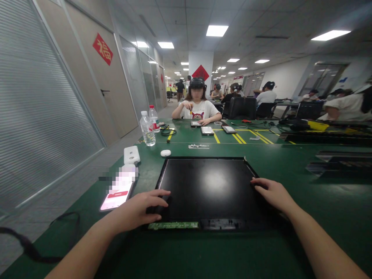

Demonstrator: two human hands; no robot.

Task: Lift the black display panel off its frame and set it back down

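**Black panel (203, 193) front and centre!**

From the left: a lit phone (116, 195), then a white power bank (131, 154) just beyond it, crowding that side. Two bottles (148, 131) stand farther back, a small white case (165, 153) near the panel's far left corner. Across the table (203, 255), a co-worker (205, 109) sits behind hard drives (207, 131); far right, dark blurred strips (343, 168).

Now, in close! My left hand (152, 205) is empty, fingers loosely spread over the panel's left edge, hiding part of it. The panel lies flat right before me, shiny face up, long axis side to side, green circuit board (174, 225) along its near edge. My right hand (270, 192) has its fingers narrow at the right rim; whether they grip, I can't tell.
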